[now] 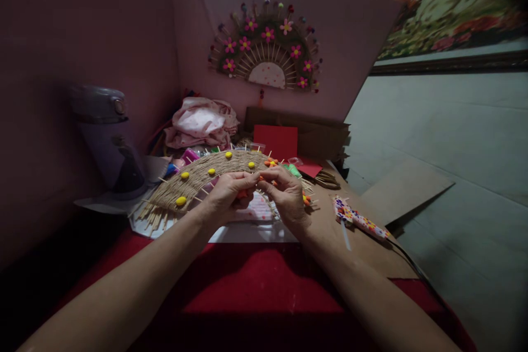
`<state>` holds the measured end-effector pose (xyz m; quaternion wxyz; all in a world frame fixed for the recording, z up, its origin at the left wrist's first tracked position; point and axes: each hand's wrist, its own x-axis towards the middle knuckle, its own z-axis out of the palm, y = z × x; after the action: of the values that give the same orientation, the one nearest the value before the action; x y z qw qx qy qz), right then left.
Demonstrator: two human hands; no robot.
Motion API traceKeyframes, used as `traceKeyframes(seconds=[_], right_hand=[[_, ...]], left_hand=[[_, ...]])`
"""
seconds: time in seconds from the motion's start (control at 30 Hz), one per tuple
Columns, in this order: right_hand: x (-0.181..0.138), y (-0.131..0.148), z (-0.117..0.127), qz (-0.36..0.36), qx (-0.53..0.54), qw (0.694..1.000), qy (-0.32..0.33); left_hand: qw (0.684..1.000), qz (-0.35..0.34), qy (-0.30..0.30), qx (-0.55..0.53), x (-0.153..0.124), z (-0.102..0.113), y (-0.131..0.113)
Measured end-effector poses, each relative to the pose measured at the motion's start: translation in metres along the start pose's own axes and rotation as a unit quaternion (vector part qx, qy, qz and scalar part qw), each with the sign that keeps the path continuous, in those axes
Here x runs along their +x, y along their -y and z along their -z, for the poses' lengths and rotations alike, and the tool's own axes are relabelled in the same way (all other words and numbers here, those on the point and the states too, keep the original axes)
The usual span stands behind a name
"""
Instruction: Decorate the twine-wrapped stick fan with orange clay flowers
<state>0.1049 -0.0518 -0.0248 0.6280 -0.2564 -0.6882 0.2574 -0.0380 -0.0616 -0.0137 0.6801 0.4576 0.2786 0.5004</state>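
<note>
A half-made fan (pixel 198 176) of wooden sticks wound with jute twine lies on the red table, dotted with yellow clay blobs (pixel 180 201). My left hand (pixel 229 192) and my right hand (pixel 286 195) meet over its middle, fingers pinched together on a small orange clay piece (pixel 260 179). More orange clay (pixel 270 163) sits on the fan just beyond my fingertips, and another bit (pixel 306 198) shows beside my right hand. Part of the fan is hidden under my hands.
A finished fan with pink flowers (pixel 266 47) hangs on the pink board behind. A grey flask (pixel 109 137) stands at left, pink cloth (pixel 202 121) and red card (pixel 275 140) at the back. A patterned glue gun (pixel 358 220) lies on cardboard (pixel 404 187) at right.
</note>
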Motion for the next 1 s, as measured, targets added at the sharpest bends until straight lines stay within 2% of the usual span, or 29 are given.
traceKeyframes(seconds=[0.13, 0.33, 0.43, 0.63, 0.83, 1.0], right_hand=[[-0.0009, 0.0005, -0.0007, -0.024, 0.0, 1.0, 0.004], [-0.0026, -0.003, -0.0031, -0.102, 0.081, 0.989, -0.07], [-0.0033, -0.0033, -0.0042, -0.117, 0.103, 0.985, -0.07], [-0.0039, -0.0017, -0.0051, -0.098, 0.06, 0.992, -0.049], [-0.0042, -0.001, -0.0037, -0.054, -0.001, 0.999, -0.003], [-0.0038, 0.0001, -0.0029, -0.048, -0.023, 0.999, -0.009]], left_hand=[[1.0, 0.006, 0.003, -0.016, -0.0007, -0.0008, -0.0011], [0.994, 0.073, -0.035, -0.079, -0.0032, -0.0064, -0.0083], [0.994, 0.075, -0.046, -0.07, -0.001, -0.0061, -0.0076], [0.996, 0.013, -0.084, -0.035, 0.0, -0.0059, -0.0034], [0.999, 0.003, -0.051, -0.011, -0.001, -0.0038, -0.0043], [0.998, 0.02, -0.053, -0.026, -0.0005, -0.0024, -0.0044]])
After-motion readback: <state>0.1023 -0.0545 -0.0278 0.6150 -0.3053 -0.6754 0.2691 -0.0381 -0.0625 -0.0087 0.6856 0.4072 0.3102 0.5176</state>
